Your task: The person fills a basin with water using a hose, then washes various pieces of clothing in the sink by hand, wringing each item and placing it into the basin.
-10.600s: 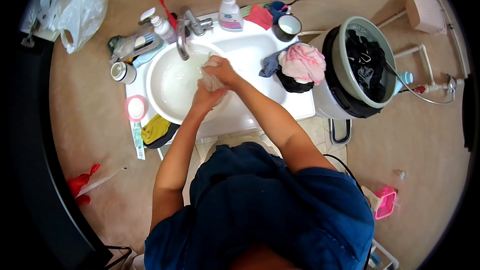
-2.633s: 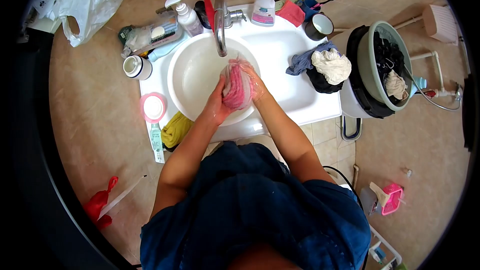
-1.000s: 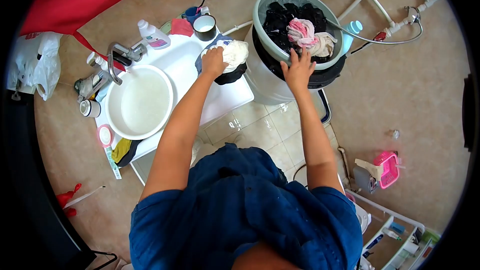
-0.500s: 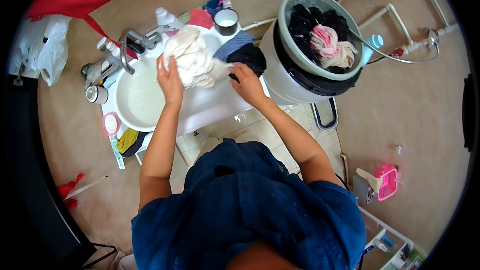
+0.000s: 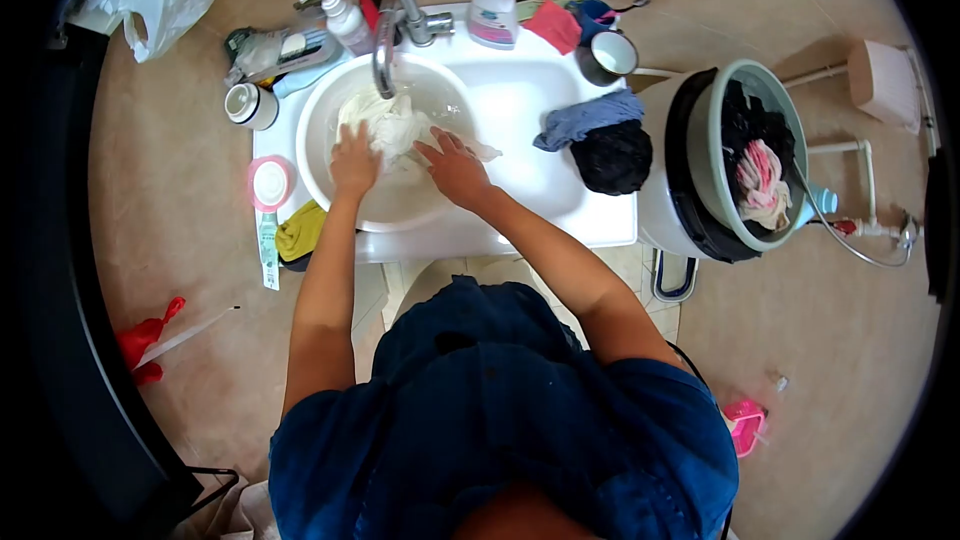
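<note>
A cream-white cloth (image 5: 390, 128) lies in the water of the white round basin (image 5: 312, 155), under the metal faucet (image 5: 384, 55). My left hand (image 5: 355, 160) rests on the cloth's lower left part with its fingers spread. At the cloth's right side, my right hand (image 5: 456, 170) is open too, its fingers touching the cloth over the basin's right part. A thin end of the cloth hangs over the basin's right rim. On the counter to the right, a blue-grey cloth (image 5: 590, 120) lies beside a black cloth (image 5: 612, 157).
Right of the white counter (image 5: 540, 210), a grey-green tub (image 5: 708, 145) holds black clothes and a pink-and-white cloth (image 5: 760, 175). A detergent bottle (image 5: 492, 12), a mug (image 5: 608, 57) and a pump bottle (image 5: 346, 24) stand along the back. A yellow-green cloth (image 5: 300, 232) lies front left.
The white cloth has gone from the pile on the right into the basin, carried by my hands. The pink-and-white cloth, earlier in my hands, is in the tub. The view has turned back toward the basin.
</note>
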Action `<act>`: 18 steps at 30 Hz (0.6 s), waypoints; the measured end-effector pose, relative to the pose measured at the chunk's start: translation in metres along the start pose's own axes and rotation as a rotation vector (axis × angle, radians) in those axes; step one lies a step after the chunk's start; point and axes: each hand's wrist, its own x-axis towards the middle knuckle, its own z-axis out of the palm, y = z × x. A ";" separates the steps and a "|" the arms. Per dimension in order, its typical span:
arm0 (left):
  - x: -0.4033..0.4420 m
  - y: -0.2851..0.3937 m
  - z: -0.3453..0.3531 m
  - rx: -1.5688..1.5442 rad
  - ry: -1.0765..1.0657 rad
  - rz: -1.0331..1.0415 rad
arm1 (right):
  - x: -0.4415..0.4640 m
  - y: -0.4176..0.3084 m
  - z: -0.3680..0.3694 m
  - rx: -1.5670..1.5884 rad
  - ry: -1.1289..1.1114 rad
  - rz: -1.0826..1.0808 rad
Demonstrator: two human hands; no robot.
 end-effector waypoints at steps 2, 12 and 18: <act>-0.005 0.012 -0.004 0.159 -0.090 0.071 | 0.021 -0.007 0.025 -0.053 0.013 0.002; 0.026 0.011 0.034 0.180 -0.339 0.188 | 0.073 0.027 0.090 -0.357 -0.232 0.126; 0.061 -0.004 0.055 -0.723 -0.150 -0.009 | 0.098 0.056 0.103 0.991 0.006 0.541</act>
